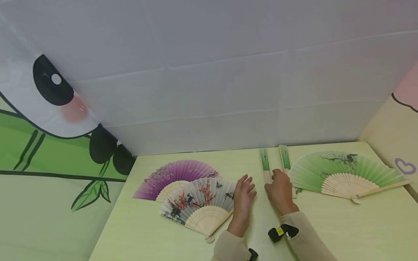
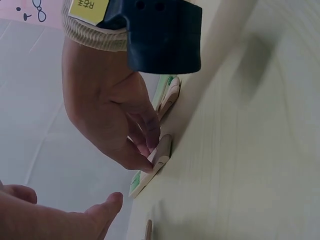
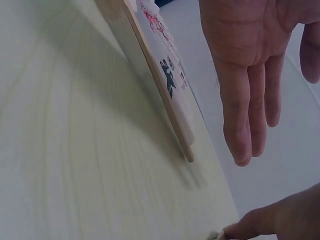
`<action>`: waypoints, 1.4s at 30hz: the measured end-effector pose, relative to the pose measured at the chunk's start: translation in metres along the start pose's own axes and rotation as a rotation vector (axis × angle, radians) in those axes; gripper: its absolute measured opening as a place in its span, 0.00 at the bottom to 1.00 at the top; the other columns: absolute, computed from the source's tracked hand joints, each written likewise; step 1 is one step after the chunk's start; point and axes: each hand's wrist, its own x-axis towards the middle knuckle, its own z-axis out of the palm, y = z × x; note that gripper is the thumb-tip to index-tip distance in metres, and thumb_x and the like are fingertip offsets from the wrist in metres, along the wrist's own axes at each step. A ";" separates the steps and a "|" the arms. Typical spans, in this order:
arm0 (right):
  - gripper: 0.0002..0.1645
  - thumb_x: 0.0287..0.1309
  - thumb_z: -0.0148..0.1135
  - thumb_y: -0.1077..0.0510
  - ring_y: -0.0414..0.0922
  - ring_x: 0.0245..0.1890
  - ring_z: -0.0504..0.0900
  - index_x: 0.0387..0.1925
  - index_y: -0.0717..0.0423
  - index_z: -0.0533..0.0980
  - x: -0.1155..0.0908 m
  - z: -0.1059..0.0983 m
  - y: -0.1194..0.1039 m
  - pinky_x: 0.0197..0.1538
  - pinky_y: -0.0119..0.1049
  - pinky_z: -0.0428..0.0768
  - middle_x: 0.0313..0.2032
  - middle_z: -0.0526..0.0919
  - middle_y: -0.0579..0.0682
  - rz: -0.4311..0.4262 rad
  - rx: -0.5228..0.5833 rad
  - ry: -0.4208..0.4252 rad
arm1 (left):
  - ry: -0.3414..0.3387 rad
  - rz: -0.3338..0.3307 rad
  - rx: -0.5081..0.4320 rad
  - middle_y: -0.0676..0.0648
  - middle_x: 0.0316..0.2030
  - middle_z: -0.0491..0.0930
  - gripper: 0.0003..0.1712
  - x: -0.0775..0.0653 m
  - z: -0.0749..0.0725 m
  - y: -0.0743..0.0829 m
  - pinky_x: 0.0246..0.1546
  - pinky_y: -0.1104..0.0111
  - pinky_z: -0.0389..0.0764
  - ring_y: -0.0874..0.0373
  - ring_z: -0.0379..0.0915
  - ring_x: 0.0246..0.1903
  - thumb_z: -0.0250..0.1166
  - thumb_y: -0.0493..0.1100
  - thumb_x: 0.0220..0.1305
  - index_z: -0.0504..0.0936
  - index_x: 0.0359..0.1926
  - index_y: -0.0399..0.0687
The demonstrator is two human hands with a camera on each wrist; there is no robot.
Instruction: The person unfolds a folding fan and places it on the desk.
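Two folded green fans lie side by side toward the back of the table. At the near end of the left folded fan [image 1: 265,161], my right hand [image 1: 281,190] pinches its pale wooden sticks between thumb and fingers. The left wrist view shows this grip on the fan's wooden end [image 2: 164,150] up close. The other folded fan [image 1: 285,157] is partly hidden behind the right hand. My left hand [image 1: 243,203] is held with fingers extended and nothing in it, overlapping the right edge of an opened white fan [image 1: 196,197] with red blossoms and birds.
An opened purple fan [image 1: 183,172] lies behind the white one, partly covered by it. On the right, an opened green fan [image 1: 310,170] with a bird and branches reaches the table's edge. A white cloth wall [image 1: 209,134] rises behind the pale table [image 1: 137,232].
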 end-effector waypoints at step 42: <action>0.18 0.61 0.73 0.65 0.47 0.35 0.88 0.51 0.69 0.84 -0.056 -0.022 -0.032 0.33 0.36 0.82 0.37 0.89 0.53 0.007 0.241 -0.245 | 0.048 -0.016 0.143 0.43 0.43 0.82 0.18 0.005 -0.015 -0.008 0.33 0.76 0.80 0.64 0.74 0.32 0.66 0.35 0.73 0.82 0.58 0.25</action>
